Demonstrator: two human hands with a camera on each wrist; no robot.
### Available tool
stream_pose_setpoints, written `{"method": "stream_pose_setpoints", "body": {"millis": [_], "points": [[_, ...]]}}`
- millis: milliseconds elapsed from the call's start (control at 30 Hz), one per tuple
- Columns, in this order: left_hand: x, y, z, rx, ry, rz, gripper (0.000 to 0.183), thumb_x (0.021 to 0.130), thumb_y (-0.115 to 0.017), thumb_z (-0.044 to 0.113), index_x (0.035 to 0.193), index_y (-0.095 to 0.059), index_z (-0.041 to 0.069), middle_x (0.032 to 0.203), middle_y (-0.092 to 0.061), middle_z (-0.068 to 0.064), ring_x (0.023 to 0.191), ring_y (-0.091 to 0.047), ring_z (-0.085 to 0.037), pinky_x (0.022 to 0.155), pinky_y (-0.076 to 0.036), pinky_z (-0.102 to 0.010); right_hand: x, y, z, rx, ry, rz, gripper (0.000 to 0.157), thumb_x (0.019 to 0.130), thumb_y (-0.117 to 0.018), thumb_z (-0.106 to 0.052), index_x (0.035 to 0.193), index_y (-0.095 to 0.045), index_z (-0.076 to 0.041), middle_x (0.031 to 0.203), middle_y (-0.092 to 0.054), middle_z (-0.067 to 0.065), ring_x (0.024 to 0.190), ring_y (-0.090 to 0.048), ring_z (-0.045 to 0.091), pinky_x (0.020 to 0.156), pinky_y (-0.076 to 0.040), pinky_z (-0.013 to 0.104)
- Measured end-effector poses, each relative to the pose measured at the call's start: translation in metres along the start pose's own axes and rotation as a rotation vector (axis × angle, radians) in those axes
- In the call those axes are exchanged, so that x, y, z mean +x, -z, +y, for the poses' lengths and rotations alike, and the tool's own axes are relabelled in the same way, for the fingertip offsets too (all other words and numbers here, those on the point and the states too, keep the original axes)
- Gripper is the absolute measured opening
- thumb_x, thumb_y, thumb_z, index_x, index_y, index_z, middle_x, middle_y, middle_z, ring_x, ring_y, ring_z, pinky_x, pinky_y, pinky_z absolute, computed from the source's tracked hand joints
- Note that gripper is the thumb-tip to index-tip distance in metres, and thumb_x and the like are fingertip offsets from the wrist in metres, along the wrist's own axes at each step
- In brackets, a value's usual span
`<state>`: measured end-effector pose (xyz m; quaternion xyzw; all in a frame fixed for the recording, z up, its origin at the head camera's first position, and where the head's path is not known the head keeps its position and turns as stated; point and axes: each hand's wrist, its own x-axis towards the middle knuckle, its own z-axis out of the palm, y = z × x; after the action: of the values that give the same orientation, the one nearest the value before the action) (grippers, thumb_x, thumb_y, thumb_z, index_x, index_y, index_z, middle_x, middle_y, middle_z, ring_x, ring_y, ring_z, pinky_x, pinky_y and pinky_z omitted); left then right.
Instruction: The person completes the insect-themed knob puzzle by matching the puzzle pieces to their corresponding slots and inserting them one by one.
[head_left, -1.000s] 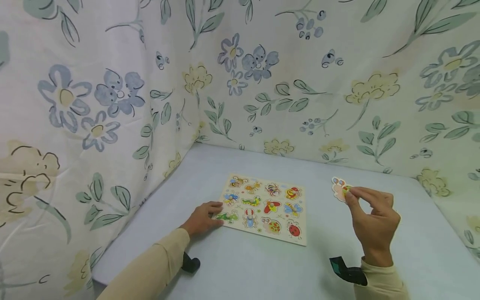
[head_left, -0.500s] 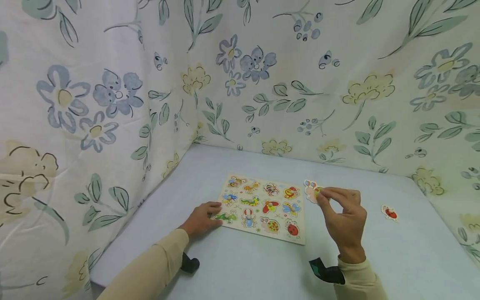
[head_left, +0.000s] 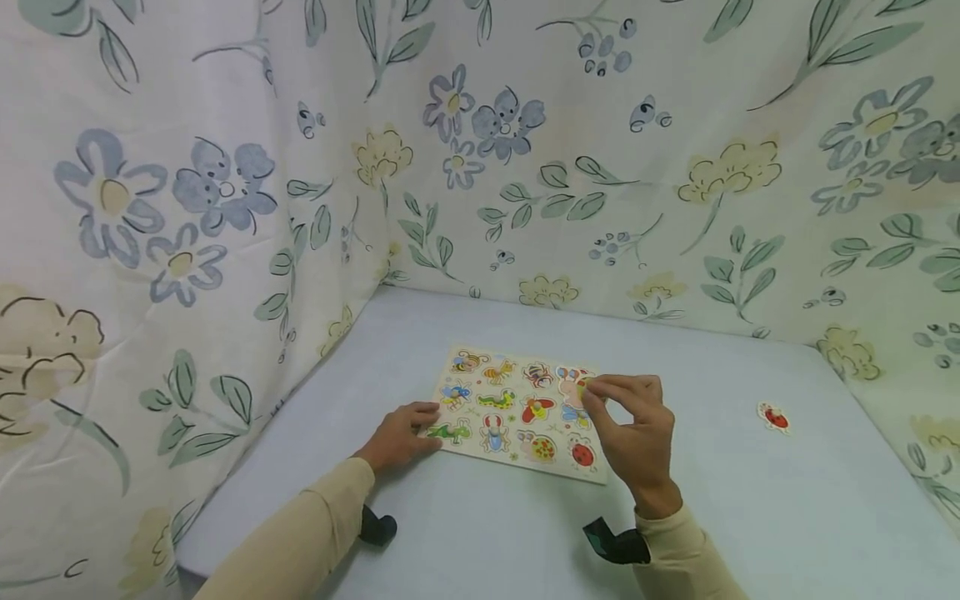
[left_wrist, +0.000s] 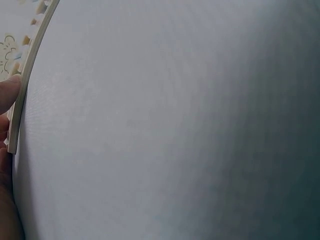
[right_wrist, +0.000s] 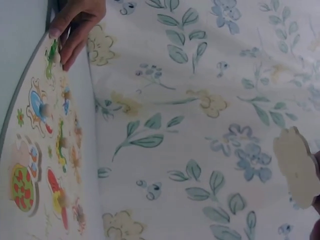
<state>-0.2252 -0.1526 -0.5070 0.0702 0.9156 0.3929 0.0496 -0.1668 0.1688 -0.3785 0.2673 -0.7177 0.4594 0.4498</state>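
My left hand (head_left: 401, 437) grips the near left corner of a wooden insect puzzle board (head_left: 555, 471); in the left wrist view its thumb (left_wrist: 9, 92) lies at the board's edge. Between thumb and fingertips, my right hand (head_left: 637, 429) pinches a snail puzzle piece (head_left: 572, 387), raised over the board's right side. The piece's plain back (right_wrist: 295, 167) faces the right wrist camera. Pictured insects with knobs fill much of the board. A printed snail shape (head_left: 542, 447) and a ladybug shape (head_left: 581, 454) show along its front row.
A loose red ladybug piece (head_left: 774, 417) lies on the white table (head_left: 712, 500) to the right of my right hand. Floral cloth (head_left: 600, 167) hangs behind the table and along its left side. Dark straps (head_left: 617, 543) stick out from both wrists.
My right hand has carried the snail piece leftward, from beside the board to over its right side. The ladybug piece has come into sight behind it. My left hand stays on the board.
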Motion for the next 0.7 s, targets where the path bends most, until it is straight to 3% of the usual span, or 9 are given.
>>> {"method": "stream_pose_setpoints", "body": {"millis": [167,367,700], "points": [[0.001,0.0,-0.002,0.011,0.005,0.004,0.057,0.08,-0.08,0.021,0.13,-0.06,0.004,0.14,-0.05,0.0,0.135,-0.035,-0.029,0.11,-0.027,-0.046,-0.008,-0.011,0.005,0.03,0.021,-0.017,0.019,0.065,-0.072,0.022,0.081,-0.071,0.011,0.083,-0.067,0.022,0.075,-0.045,0.029,0.067,-0.031,0.025],[0.003,-0.001,-0.003,0.03,0.001,0.005,0.057,0.08,-0.08,0.023,0.13,-0.06,0.004,0.139,-0.051,0.0,0.135,-0.036,-0.03,0.11,-0.027,-0.046,-0.028,-0.022,0.035,0.061,0.029,-0.023,0.019,0.067,-0.075,0.015,0.083,-0.074,0.004,0.087,-0.069,0.017,0.078,-0.047,0.027,0.067,-0.034,0.026],[0.002,-0.001,-0.001,0.013,0.001,0.005,0.057,0.08,-0.08,0.023,0.13,-0.061,0.004,0.139,-0.051,-0.001,0.135,-0.035,-0.03,0.11,-0.028,-0.047,-0.056,-0.032,0.058,0.04,-0.054,-0.08,0.018,0.073,-0.078,0.005,0.087,-0.077,-0.005,0.091,-0.071,0.004,0.08,-0.047,0.021,0.068,-0.031,0.028]]}}
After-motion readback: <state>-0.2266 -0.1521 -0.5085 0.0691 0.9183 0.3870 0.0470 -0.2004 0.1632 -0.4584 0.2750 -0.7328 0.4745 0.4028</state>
